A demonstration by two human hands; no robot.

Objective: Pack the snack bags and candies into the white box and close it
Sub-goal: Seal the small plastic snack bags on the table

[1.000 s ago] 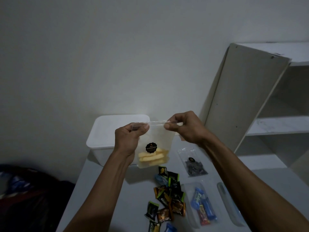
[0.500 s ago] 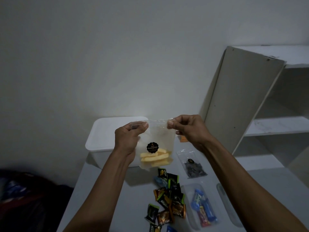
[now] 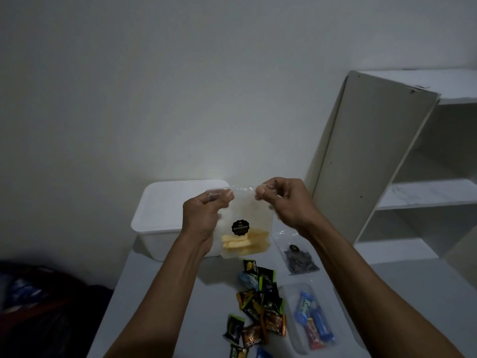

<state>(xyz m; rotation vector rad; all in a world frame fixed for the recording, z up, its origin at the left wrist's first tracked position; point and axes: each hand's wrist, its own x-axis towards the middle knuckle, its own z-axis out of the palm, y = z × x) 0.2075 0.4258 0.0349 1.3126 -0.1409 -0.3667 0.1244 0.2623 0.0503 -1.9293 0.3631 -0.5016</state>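
Aloft, the left hand (image 3: 204, 215) and right hand (image 3: 286, 202) pinch a clear snack bag's (image 3: 245, 228) top corners before the lidded white box (image 3: 165, 213).

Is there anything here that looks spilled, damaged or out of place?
Nothing looks spilled or damaged. The candies lie loose in a heap on the table, the white box has its lid on, and both hands hold the snack bag upright.

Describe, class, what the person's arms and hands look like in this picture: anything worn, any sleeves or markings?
Both forearms are bare up to the picture's bottom edge, with no sleeves in view. The left hand and right hand wear no gloves. No watch, bracelet, ring or marking shows, though the dim light could hide small details.
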